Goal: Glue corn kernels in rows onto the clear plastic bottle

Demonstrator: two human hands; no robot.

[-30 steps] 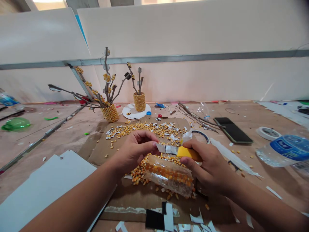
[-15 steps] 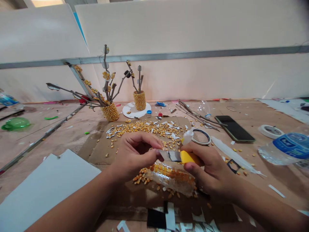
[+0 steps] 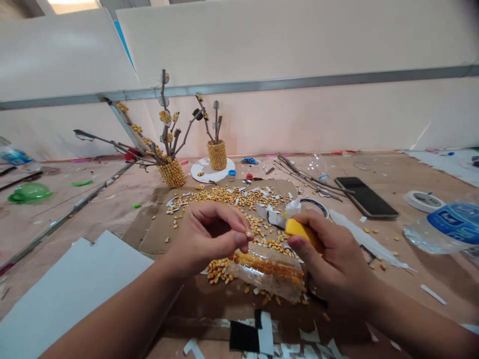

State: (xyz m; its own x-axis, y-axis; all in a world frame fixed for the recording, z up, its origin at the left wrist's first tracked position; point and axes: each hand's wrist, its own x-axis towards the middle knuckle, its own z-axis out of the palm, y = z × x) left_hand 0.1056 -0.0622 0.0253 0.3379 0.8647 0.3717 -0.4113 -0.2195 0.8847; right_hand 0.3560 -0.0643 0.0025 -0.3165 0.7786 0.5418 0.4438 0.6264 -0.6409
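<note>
The plastic tube (image 3: 265, 271) with kernels lies below both hands, its far edge partly covered. The right hand (image 3: 329, 249) grips the yellow cutter (image 3: 301, 232). The left fingertips (image 3: 245, 238) pinch one small piece (image 3: 249, 233), hard to identify.

One head-worn camera looks forward and down across the worktable (image 3: 377, 304), fairly close.
</note>
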